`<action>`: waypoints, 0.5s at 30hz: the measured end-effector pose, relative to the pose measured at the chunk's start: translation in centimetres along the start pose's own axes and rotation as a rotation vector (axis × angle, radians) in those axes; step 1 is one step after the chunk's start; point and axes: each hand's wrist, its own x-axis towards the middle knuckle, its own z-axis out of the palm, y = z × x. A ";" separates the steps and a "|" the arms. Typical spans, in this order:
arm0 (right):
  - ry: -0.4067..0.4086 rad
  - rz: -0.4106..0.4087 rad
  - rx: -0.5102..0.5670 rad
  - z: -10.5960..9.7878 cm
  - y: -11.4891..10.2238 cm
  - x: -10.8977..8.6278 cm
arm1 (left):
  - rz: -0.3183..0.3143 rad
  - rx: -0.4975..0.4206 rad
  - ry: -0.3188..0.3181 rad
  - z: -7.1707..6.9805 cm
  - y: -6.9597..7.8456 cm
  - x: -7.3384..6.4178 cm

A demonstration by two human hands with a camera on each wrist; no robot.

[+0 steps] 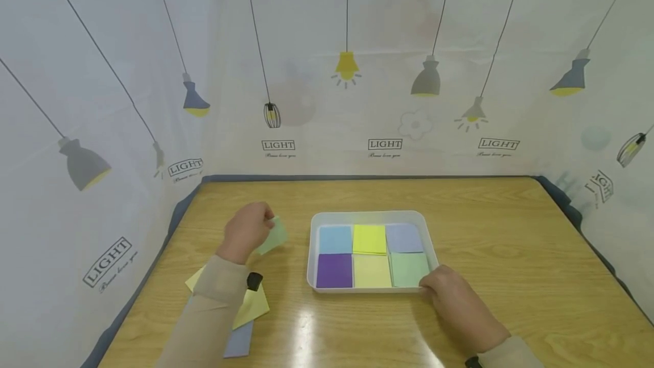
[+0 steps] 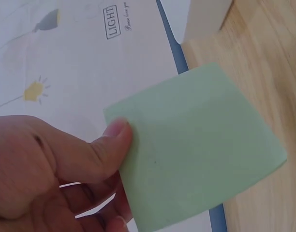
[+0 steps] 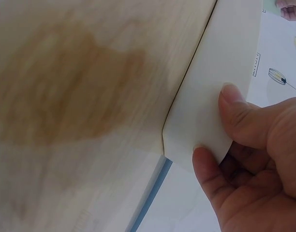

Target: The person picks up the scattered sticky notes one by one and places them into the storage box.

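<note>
In the head view, a white plastic tray (image 1: 368,216) lies on the table with two rows of square sticky note pads in it. Light blue (image 1: 335,239), bright yellow (image 1: 369,239) and lavender pads (image 1: 403,238) fill the far row. Nearer are purple (image 1: 334,271), pale yellow (image 1: 372,271) and mint green pads (image 1: 409,270). Left of the tray, my left hand (image 1: 246,233) pinches a mint green sticky note pad (image 2: 201,150) between thumb and fingers, raised above the table. My right hand (image 1: 460,302) grips the tray's near right corner, thumb and fingers against its wall (image 3: 201,92).
More sticky note pads lie partly under my left forearm: a yellow one (image 1: 252,304) and a lavender one (image 1: 238,341), with others mostly hidden. The wooden table (image 1: 511,243) meets a white lamp-printed curtain (image 1: 327,146) at the back and both sides.
</note>
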 end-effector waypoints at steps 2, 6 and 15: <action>0.003 -0.007 -0.007 0.0 0.0 0.1 | 0.000 -0.007 0.001 -0.1 0.6 -0.1; 0.010 -0.017 -0.014 -0.1 0.0 0.0 | 0.013 -0.016 0.010 -0.2 1.7 -0.3; 0.007 -0.007 -0.011 -0.1 -0.1 -0.1 | 0.040 -0.036 0.009 -0.3 3.7 -0.2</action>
